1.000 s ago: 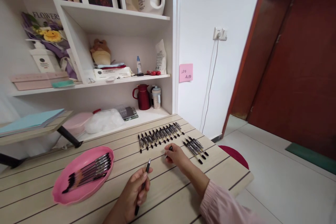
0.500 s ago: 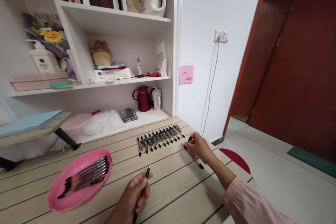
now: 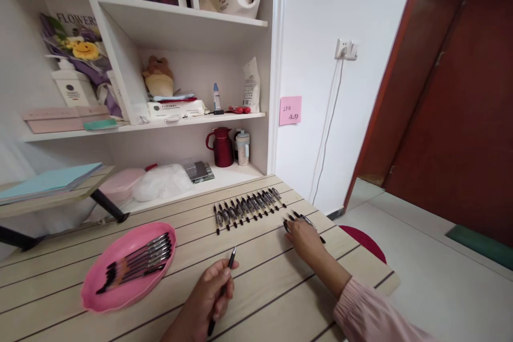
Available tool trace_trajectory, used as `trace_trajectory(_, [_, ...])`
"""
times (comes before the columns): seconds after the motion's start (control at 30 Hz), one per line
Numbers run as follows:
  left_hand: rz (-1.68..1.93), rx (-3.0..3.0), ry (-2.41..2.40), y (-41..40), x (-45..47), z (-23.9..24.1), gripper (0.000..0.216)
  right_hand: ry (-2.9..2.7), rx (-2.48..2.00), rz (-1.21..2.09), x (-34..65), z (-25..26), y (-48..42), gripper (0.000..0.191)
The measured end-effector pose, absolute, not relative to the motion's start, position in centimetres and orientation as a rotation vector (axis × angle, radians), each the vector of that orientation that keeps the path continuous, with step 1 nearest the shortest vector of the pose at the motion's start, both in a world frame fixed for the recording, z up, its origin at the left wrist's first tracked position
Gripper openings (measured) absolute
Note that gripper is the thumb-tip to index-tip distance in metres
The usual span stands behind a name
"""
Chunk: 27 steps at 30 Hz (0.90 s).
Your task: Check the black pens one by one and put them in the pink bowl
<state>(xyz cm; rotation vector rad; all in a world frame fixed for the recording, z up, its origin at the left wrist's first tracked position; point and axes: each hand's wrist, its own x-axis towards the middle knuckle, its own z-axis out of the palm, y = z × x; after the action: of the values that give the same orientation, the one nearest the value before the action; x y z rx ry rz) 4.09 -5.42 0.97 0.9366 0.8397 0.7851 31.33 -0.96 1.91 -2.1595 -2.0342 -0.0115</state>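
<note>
Tabletop (image 3: pixel 264 278), pen (image 3: pixel 232 258) in left hand (image 3: pixel 211 291).

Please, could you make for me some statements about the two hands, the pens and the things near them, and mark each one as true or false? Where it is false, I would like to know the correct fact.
1. The left hand holds a pen. True.
2. The left hand lies flat and open. False: its grip is closed around the pen.
3. In the picture, the pink tray is to the left of the row of pens. True.
4. The pink tray contains no pens. False: several pens lie in it.
5. The right hand is at the smaller group of pens. True.
6. The pink note is on the red door. False: it is on the white wall.
</note>
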Motion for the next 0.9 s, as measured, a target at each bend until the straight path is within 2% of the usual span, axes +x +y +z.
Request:
trace_trajectory(0.17, [0.789, 0.935, 0.852, -5.6, 4.2, 1.2, 0.029, -2.055, -2.155, -0.006, 30.9, 1.6, -0.8, 0.019])
trace_trajectory(0.9, [0.808, 0.929, 0.883, -6.1, 4.5, 2.0, 0.03, -1.915, -2.191, -0.143, 31.6, 0.3, -3.4, 0.016])
